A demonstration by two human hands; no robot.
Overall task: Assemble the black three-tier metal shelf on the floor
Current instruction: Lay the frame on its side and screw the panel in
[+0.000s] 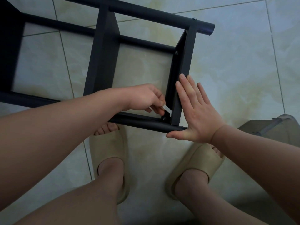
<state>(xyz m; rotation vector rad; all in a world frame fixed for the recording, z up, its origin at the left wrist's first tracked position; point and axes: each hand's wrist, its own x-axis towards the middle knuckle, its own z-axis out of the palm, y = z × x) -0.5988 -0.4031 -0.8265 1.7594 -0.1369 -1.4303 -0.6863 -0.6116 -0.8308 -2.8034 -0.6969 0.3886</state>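
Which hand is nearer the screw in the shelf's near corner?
Left. The left hand pinches a flat tool just above the screw; the right hand lies flat on the end panel's outer side.

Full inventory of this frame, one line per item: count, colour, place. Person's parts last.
shelf: 1, black, lying on its side on the floor, ahead of the feet
screws: 3 visible, silvery, at the joints of the shelf's right end
flat tool: 1, silvery, by the near corner screw
floor: pale marbled tiles, under everything
unidentified object: 1, grey-brown, on the floor at the right edge
slippers: 2, beige, on the feet
left hand: 1, pinches the flat tool
right hand: 1, flat against the shelf's end panel, fingers straight
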